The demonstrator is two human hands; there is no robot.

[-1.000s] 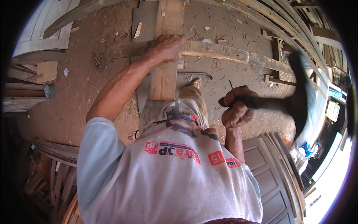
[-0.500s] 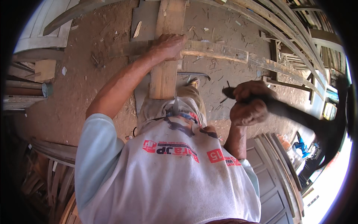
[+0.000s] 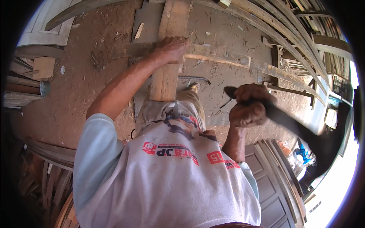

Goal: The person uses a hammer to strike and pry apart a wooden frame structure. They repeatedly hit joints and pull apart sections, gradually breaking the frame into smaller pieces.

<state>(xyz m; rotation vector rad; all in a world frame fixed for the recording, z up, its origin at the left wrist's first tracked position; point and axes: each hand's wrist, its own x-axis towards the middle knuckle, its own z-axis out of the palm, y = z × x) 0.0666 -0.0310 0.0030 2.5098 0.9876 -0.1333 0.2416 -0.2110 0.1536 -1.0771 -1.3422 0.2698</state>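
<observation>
My left hand (image 3: 174, 49) is closed over a long wooden batten (image 3: 218, 55), right where it crosses a wider plank (image 3: 164, 85). What lies under the fingers is hidden. The plank runs from my lap away from me. Out to the right, my right hand (image 3: 249, 106) grips a dark hammer (image 3: 291, 121) by its handle. The hammer's head, large and blurred, is raised close to the camera at the right rim. A thin dark piece, perhaps a nail, sticks out beside the handle's end.
A curved metal bar (image 3: 195, 78) lies on the floor beyond my knee, amid scattered wood splinters. Long timbers (image 3: 262, 24) stretch along the far right. A panelled door (image 3: 266, 186) lies at the lower right. More stacked wood (image 3: 23, 91) is at the left.
The hammer and my right hand have shifted slightly left in the picture. My left hand keeps its hold on the batten. The whole view has moved a little.
</observation>
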